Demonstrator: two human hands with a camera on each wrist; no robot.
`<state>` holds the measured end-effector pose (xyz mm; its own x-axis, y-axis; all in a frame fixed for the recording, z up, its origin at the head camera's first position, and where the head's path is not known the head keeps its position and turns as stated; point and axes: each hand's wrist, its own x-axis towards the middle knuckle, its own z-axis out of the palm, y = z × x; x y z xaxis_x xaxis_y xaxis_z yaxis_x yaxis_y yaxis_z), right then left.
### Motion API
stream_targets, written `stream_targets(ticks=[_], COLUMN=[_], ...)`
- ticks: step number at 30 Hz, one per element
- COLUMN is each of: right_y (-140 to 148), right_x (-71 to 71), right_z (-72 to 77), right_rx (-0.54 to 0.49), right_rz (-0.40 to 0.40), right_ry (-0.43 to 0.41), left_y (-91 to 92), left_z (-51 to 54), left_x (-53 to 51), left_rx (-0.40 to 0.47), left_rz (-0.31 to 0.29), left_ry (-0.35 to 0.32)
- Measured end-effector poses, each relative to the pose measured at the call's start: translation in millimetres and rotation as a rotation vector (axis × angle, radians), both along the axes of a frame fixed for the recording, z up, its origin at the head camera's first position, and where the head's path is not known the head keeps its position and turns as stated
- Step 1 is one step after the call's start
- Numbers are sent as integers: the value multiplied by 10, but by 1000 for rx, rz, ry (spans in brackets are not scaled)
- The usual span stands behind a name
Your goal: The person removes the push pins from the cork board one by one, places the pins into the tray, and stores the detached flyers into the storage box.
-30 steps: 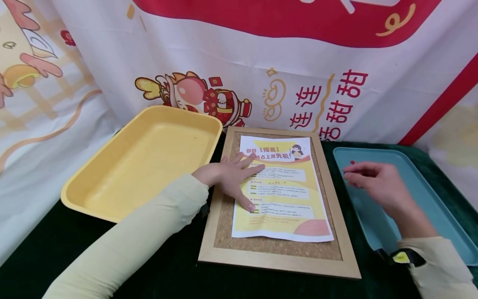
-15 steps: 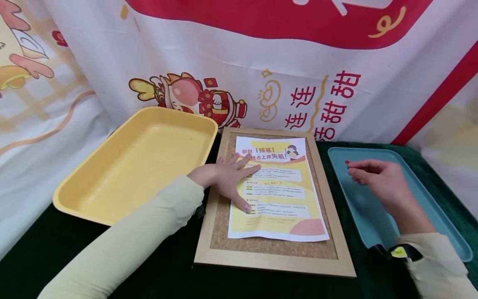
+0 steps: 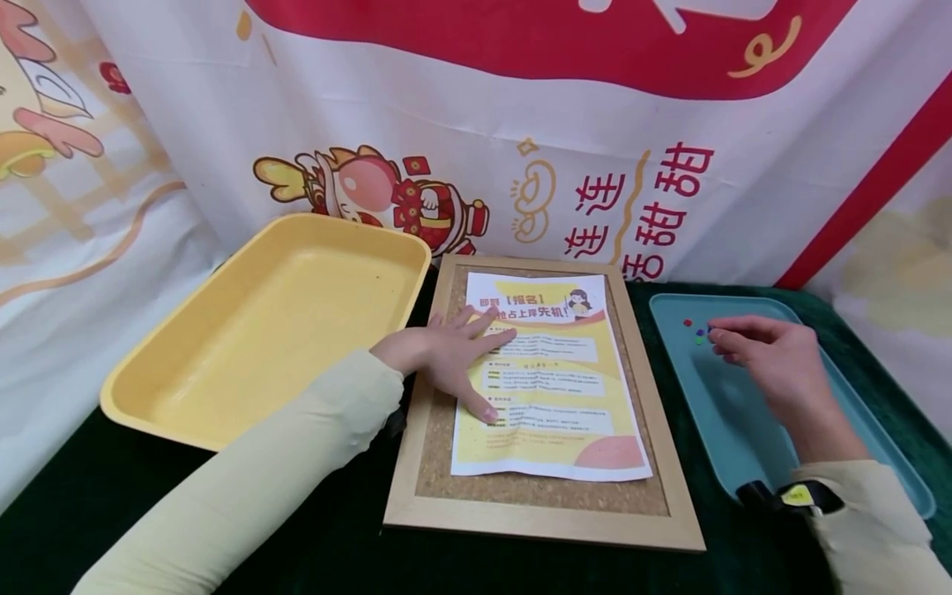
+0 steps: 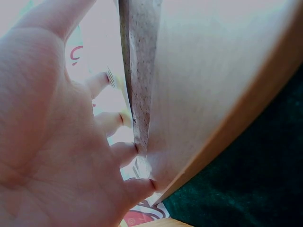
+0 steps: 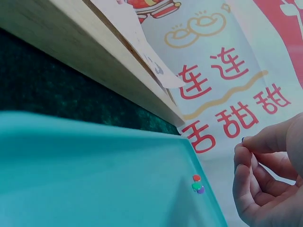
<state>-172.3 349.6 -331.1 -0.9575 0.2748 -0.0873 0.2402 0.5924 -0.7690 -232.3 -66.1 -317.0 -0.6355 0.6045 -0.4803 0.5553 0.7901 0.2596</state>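
Note:
My left hand (image 3: 449, 357) rests spread on a printed yellow-and-white sheet (image 3: 550, 450), which lies on a wood-framed cork board (image 3: 546, 496). In the left wrist view its fingertips (image 4: 128, 153) press the sheet and the board's edge. Over the far end of a teal tray (image 3: 751, 446), my right hand (image 3: 777, 359) pinches a tiny dark blue push pin (image 5: 243, 139) between thumb and forefinger; most of the pin is hidden. Red (image 5: 196, 178), green (image 5: 196, 187) and purple push pins (image 5: 200, 190) lie together on the tray.
A deep yellow tray (image 3: 260, 347) stands left of the board. Dark green cloth (image 3: 327, 529) covers the table. Behind everything hangs a white printed curtain (image 3: 446, 107) with red lettering. The board's frame is close to the teal tray.
My right hand has drawn slightly right from the red push pin, and the small pins on the tray now show. The left hand stays on the sheet; the head view has shifted a little.

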Motion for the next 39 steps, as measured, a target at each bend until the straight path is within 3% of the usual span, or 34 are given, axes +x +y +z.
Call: stream_targets(ticks=[18,31,39], right_y=[151,248,257], right_x=[-86,-160,-180], right_z=[-109,-233,-290], right_rx=[-86,-17,22], right_rz=[-44,-37,-27], right_ry=[-67,-193,-197], left_y=[-10,-6,-10], left_z=[1,-3,-9], left_x=[-4,4,5], left_rx=[4,9,15], left_rz=[11,5,15], left_ry=[-20,-17,-19])
